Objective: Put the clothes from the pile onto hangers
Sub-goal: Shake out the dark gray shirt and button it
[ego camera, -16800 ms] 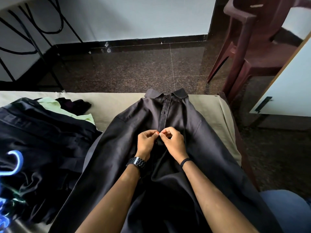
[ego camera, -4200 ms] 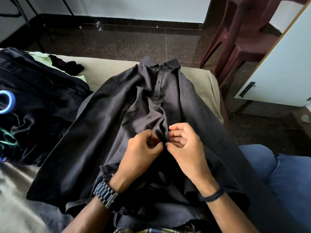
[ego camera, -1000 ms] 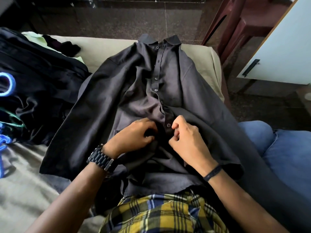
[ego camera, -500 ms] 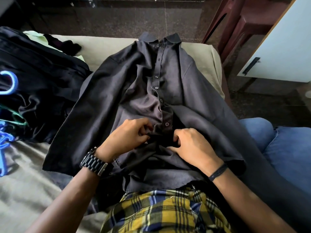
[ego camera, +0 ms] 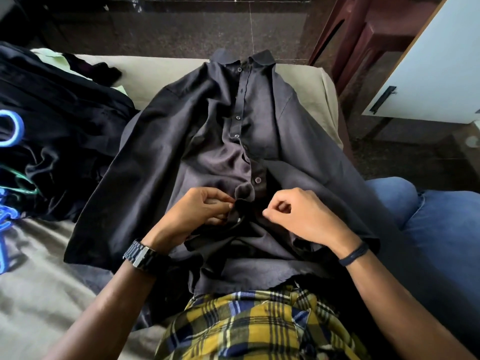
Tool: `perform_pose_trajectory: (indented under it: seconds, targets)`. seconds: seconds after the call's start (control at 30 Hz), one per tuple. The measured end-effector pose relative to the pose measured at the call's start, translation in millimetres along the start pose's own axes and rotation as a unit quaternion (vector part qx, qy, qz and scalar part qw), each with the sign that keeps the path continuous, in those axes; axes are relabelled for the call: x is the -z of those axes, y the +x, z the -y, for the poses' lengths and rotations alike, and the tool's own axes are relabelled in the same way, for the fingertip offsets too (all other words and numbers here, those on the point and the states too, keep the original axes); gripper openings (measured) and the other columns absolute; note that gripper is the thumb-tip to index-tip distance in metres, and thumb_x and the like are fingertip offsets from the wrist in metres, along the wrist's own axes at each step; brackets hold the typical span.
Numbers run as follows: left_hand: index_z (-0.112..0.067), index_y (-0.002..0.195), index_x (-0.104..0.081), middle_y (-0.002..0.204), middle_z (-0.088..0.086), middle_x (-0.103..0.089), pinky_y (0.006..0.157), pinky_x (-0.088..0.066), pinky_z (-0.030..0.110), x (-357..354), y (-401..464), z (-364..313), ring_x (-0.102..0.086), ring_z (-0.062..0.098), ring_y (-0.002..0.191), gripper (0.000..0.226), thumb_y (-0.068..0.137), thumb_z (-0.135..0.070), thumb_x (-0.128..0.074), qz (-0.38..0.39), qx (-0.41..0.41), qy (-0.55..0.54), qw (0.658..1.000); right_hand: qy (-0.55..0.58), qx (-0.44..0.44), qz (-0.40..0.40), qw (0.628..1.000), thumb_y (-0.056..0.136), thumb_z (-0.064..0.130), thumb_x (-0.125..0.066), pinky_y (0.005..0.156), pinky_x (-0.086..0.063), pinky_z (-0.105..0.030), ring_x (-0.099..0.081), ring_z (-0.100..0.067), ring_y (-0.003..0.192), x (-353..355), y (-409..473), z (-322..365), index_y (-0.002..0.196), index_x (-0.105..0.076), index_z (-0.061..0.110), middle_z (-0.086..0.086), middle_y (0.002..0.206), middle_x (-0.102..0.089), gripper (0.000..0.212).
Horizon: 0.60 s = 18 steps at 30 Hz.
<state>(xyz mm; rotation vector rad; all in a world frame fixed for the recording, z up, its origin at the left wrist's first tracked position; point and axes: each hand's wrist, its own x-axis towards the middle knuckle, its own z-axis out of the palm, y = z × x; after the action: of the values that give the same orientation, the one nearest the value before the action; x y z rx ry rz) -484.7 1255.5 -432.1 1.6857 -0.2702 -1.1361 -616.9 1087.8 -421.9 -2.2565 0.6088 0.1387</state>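
Dark grey shirt (ego camera: 259, 120): woven, faintly glossy, lying face up on the beige bed sheet (ego camera: 161, 71), collar at the far edge of the bed, hem drawn toward the person's lap; sleeves spread to either side.
Placket: runs down the shirt's middle with small dark buttons; the upper ones are closed, and the lowest closed button (ego camera: 258, 180) sits just above the hands. Below it the front gapes and the cloth bunches into folds.
Clothes pile (ego camera: 65, 131): black garments heaped on the sheet to the left of the shirt, with a pale green piece showing at the far side.
Hangers (ego camera: 10, 128): blue hooks and a green wire loop at the left border, cut off by the frame; their number cannot be told.
Hidden parts: a hanger inside the shirt cannot be made out; the lower hem is partly covered by the wrists and by the yellow plaid shirt (ego camera: 259, 328) the person wears.
Left hand (ego camera: 197, 211): fingers curled, thumb and forefinger pinching the left placket edge just below the last closed button; wristwatch (ego camera: 141, 255) on the wrist.
Right hand (ego camera: 304, 214): fingers curled inward, thumb against the fingertips, resting on the right front; whether cloth is caught between them cannot be told. A dark band (ego camera: 353, 253) circles the wrist.
Surroundings: dark stone floor, a brown plastic chair (ego camera: 363, 29), a white cabinet door (ego camera: 428, 74).
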Motion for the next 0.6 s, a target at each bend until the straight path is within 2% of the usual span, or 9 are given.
perform_pose_trajectory:
  seconds: [0.07,0.1,0.17,0.23,0.33,0.4,0.47,0.53,0.6]
  targets:
    - [-0.005,0.084,-0.066,0.064,0.004,-0.065,0.052,-0.048,0.012,-3,-1,0,-0.059,0.005,0.056,0.006,0.086,0.0,-0.063,0.009,0.0,-0.001,1.0,-0.042,-0.005,0.045,0.998,0.073,0.046,-0.076,0.06,-0.048,-0.019,-0.061,-0.003,0.065,-3,-4,0,0.08,-0.068,0.022,0.006,0.072,-0.068,0.026]
    - [-0.005,0.083,-0.066,0.065,0.003,-0.066,0.054,-0.049,0.012,-4,-1,-1,-0.06,0.004,0.057,0.005,0.085,0.0,-0.065,0.01,-0.001,0.005,1.0,-0.086,0.0,0.063,0.994,0.072,0.045,-0.077,0.066,-0.05,-0.023,-0.061,-0.006,0.071,-6,-5,0,0.084,-0.068,0.021,0.007,0.077,-0.068,0.028]
    - [-0.005,0.082,-0.066,0.065,0.003,-0.067,0.053,-0.049,0.012,-5,-3,-1,-0.062,0.004,0.057,0.005,0.084,0.0,-0.066,-0.001,-0.006,0.011,1.0,-0.169,0.026,0.075,0.982,0.076,0.036,-0.074,0.076,-0.048,-0.025,-0.06,-0.011,0.084,-8,-7,4,0.088,-0.068,0.021,0.008,0.083,-0.063,0.02]
    - [-0.004,0.08,-0.066,0.066,0.003,-0.068,0.054,-0.05,0.013,-5,-4,-2,-0.064,0.005,0.058,0.006,0.083,0.001,-0.067,-0.021,-0.018,0.014,1.0,-0.183,0.045,0.07,0.98,0.079,0.029,-0.07,0.073,-0.044,-0.025,-0.058,-0.01,0.082,-6,-7,6,0.083,-0.067,0.022,0.01,0.079,-0.058,0.008]
    - [-0.005,0.078,-0.066,0.066,0.002,-0.068,0.054,-0.05,0.014,-6,-7,-5,-0.063,0.006,0.057,0.009,0.082,0.003,-0.067,-0.043,-0.043,0.012,0.998,-0.074,0.031,0.045,0.996,0.081,0.022,-0.067,0.06,-0.039,-0.018,-0.055,-0.001,0.06,0,-7,3,0.073,-0.062,0.022,0.009,0.069,-0.062,0.009]
    - [-0.006,0.078,-0.065,0.065,0.003,-0.068,0.053,-0.05,0.015,-6,-10,-9,-0.063,0.007,0.056,0.011,0.082,0.004,-0.066,-0.04,-0.051,-0.008,0.998,0.042,0.016,0.02,0.999,0.086,0.021,-0.063,0.06,-0.041,-0.012,-0.06,0.003,0.066,6,-5,1,0.076,-0.065,0.021,0.009,0.07,-0.068,0.01]
    - [-0.007,0.079,-0.066,0.066,0.003,-0.067,0.053,-0.05,0.016,-7,-12,-12,-0.062,0.007,0.056,0.013,0.084,0.005,-0.063,-0.036,-0.057,-0.008,0.998,0.095,0.012,0.027,0.995,0.092,0.017,-0.055,0.068,-0.045,-0.009,-0.064,0.005,0.075,11,-5,-2,0.084,-0.069,0.024,0.011,0.079,-0.072,0.017]
    - [-0.006,0.082,-0.067,0.067,0.005,-0.066,0.054,-0.051,0.016,-6,-13,-14,-0.062,0.008,0.057,0.014,0.086,0.005,-0.06,-0.037,-0.061,0.013,0.997,0.005,0.028,0.047,0.998,0.093,0.017,-0.055,0.07,-0.045,-0.009,-0.064,0.004,0.077,10,-7,-5,0.092,-0.07,0.024,0.011,0.087,-0.071,0.016]
    - [-0.006,0.084,-0.068,0.068,0.004,-0.066,0.055,-0.051,0.017,-6,-13,-15,-0.062,0.008,0.059,0.016,0.088,0.005,-0.058,-0.038,-0.061,0.047,0.996,-0.127,0.05,0.06,0.989,0.086,0.027,-0.064,0.078,-0.047,-0.018,-0.064,-0.006,0.087,1,-10,-5,0.099,-0.068,0.022,0.006,0.095,-0.069,0.014]
